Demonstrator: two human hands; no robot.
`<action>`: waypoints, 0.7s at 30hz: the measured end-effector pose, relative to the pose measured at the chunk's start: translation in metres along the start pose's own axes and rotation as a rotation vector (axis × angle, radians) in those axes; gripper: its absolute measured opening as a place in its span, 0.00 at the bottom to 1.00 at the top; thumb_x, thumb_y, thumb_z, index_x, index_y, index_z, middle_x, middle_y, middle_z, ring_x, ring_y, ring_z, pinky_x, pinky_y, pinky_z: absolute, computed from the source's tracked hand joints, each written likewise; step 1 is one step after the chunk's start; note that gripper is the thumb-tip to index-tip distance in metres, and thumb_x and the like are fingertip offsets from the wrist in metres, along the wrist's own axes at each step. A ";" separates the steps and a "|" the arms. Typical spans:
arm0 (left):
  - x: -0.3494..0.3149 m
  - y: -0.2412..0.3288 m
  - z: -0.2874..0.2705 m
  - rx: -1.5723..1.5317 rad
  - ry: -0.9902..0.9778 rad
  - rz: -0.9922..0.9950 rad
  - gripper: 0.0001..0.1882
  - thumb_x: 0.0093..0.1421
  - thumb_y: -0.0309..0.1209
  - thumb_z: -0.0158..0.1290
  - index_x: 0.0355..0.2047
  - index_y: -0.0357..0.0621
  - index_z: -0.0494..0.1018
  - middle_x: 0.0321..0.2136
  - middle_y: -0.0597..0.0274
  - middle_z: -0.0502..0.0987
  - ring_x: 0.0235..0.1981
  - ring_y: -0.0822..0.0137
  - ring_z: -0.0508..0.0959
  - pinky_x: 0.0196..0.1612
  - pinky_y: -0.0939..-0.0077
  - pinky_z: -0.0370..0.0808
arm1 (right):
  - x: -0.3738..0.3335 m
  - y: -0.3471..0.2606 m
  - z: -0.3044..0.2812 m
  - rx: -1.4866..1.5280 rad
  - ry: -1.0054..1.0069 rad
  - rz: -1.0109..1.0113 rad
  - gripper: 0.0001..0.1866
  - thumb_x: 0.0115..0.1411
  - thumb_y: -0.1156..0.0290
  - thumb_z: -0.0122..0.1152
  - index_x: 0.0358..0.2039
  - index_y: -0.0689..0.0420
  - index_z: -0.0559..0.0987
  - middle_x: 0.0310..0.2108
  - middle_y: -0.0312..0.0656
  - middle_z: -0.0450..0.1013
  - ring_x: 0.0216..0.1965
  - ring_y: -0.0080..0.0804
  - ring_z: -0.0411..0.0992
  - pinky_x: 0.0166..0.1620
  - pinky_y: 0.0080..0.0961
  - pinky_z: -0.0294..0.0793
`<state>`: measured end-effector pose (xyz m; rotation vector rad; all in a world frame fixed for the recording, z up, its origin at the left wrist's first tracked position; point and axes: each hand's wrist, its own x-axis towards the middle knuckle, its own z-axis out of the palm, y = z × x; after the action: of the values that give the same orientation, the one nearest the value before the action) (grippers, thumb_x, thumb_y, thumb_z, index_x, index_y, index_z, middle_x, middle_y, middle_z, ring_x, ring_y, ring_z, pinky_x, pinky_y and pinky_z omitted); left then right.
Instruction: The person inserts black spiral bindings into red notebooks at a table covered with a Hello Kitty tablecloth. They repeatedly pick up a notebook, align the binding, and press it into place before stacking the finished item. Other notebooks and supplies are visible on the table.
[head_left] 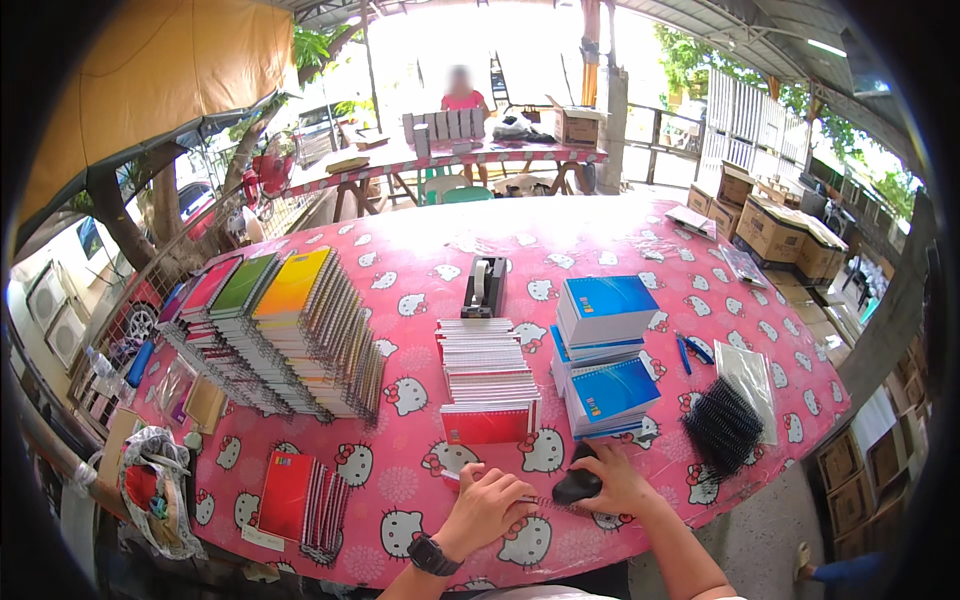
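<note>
Bare hands at lower centre of the frame: the left hand, fingers bent, meets a thin spiral coil, pinch unclear; the right hand clasps a rounded black object. Just beyond, a knuckle bump could topple the unevenly stacked blue notebooks.

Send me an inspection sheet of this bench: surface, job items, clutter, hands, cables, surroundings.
Surface: pink cat-print tablecloth, glare at far side.
Job items: black rounded object, blue-covered white-paged pads stacked, red-covered white-paged stack, tall multicoloured wire-bound notebook stacks, red wire-bound notebooks.
Clutter: black tape dispenser, blue-handled hand tool, black wire-coil pile partly over clear plastic film.
Left hand: fingers spread low; grip unclear.
Right hand: closed over the black rounded object.
Cables: nothing seen near the hands.
Surroundings: pink-topped person at another table, brown cardboard boxes at right.
</note>
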<state>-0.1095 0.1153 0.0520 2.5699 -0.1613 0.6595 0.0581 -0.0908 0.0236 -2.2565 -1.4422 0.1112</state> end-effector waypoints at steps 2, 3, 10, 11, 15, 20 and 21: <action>-0.003 -0.003 -0.003 0.023 0.002 -0.005 0.09 0.51 0.40 0.61 0.31 0.54 0.76 0.28 0.74 0.76 0.35 0.72 0.74 0.53 0.62 0.55 | 0.000 -0.010 -0.013 0.504 -0.018 0.163 0.32 0.41 0.50 0.72 0.45 0.51 0.76 0.51 0.51 0.67 0.55 0.46 0.64 0.57 0.42 0.61; -0.008 -0.007 -0.006 0.037 -0.003 -0.009 0.09 0.52 0.40 0.60 0.31 0.54 0.76 0.28 0.74 0.76 0.35 0.72 0.74 0.53 0.62 0.55 | 0.001 -0.014 -0.017 0.757 -0.030 0.242 0.31 0.42 0.48 0.71 0.44 0.53 0.77 0.48 0.49 0.71 0.53 0.42 0.66 0.57 0.39 0.62; -0.021 0.006 -0.001 -0.011 0.053 -0.016 0.09 0.48 0.41 0.63 0.26 0.54 0.76 0.23 0.76 0.76 0.32 0.73 0.75 0.54 0.58 0.55 | 0.000 -0.017 0.000 1.187 -0.315 0.023 0.37 0.49 0.37 0.61 0.44 0.59 0.78 0.45 0.43 0.73 0.51 0.33 0.67 0.57 0.31 0.61; -0.022 0.007 -0.001 0.031 0.079 -0.032 0.10 0.47 0.41 0.63 0.26 0.55 0.76 0.23 0.76 0.76 0.32 0.74 0.75 0.54 0.58 0.55 | -0.001 -0.016 0.006 1.103 -0.346 0.110 0.38 0.48 0.36 0.60 0.44 0.59 0.78 0.46 0.44 0.73 0.52 0.33 0.67 0.57 0.31 0.60; -0.026 0.003 0.000 0.086 0.152 -0.061 0.10 0.45 0.42 0.65 0.24 0.56 0.77 0.21 0.76 0.75 0.32 0.75 0.75 0.55 0.56 0.54 | 0.002 -0.024 -0.001 1.269 -0.363 -0.005 0.36 0.47 0.38 0.62 0.45 0.57 0.78 0.47 0.44 0.72 0.52 0.33 0.66 0.57 0.30 0.59; -0.033 0.003 0.000 0.070 0.142 -0.063 0.11 0.44 0.42 0.65 0.23 0.56 0.77 0.20 0.77 0.74 0.31 0.75 0.74 0.55 0.57 0.52 | 0.012 -0.033 0.004 0.860 -0.371 0.106 0.35 0.47 0.39 0.62 0.45 0.57 0.78 0.50 0.47 0.70 0.55 0.35 0.64 0.57 0.31 0.59; -0.036 0.003 0.001 0.070 0.149 -0.067 0.11 0.44 0.43 0.65 0.23 0.56 0.77 0.20 0.77 0.74 0.31 0.75 0.74 0.55 0.57 0.52 | 0.011 -0.036 0.005 1.006 -0.367 0.041 0.33 0.48 0.41 0.63 0.45 0.56 0.78 0.49 0.45 0.71 0.54 0.34 0.65 0.56 0.30 0.60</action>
<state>-0.1414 0.1120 0.0357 2.5677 -0.0026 0.8412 0.0316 -0.0670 0.0358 -1.4489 -1.1022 1.0502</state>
